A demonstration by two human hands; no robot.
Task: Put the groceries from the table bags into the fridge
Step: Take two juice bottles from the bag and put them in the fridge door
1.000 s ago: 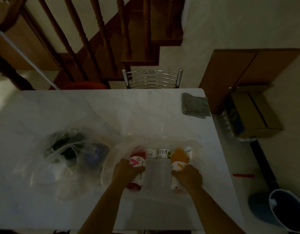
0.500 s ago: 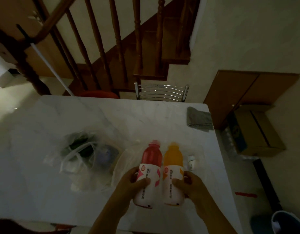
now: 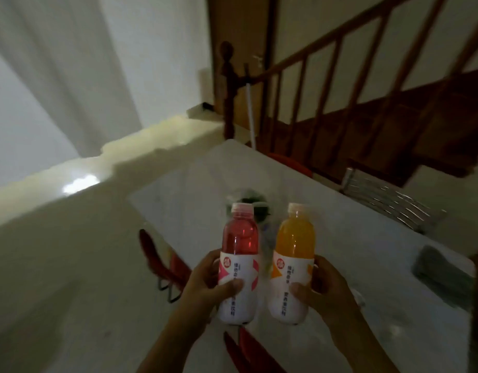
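above the near edge of the white marble-look table (image 3: 326, 205), two capped plastic drink bottles are held upright and side by side, a gap between them. the left hand (image 3: 205, 285) is wrapped around the white label of the red-pink drink bottle (image 3: 239, 262), thumb across the front; the right hand (image 3: 321, 288) grips the orange drink bottle (image 3: 293, 262) the same way. both bottles are lifted clear of the table.

beyond them, near the table's far-left part, a clear plastic bag with dark green contents (image 3: 248, 203) lies on the top, partly hidden behind the bottles and blurred. a grey folded cloth (image 3: 442, 267) rests by the right edge. red chairs (image 3: 157, 259) stand at the left side.

judging from this, the task is early: two items are out of a bag and in hand, none visibly stored. no fridge is in view, so the carry, the placing, and the remaining bagged groceries are all left to do.
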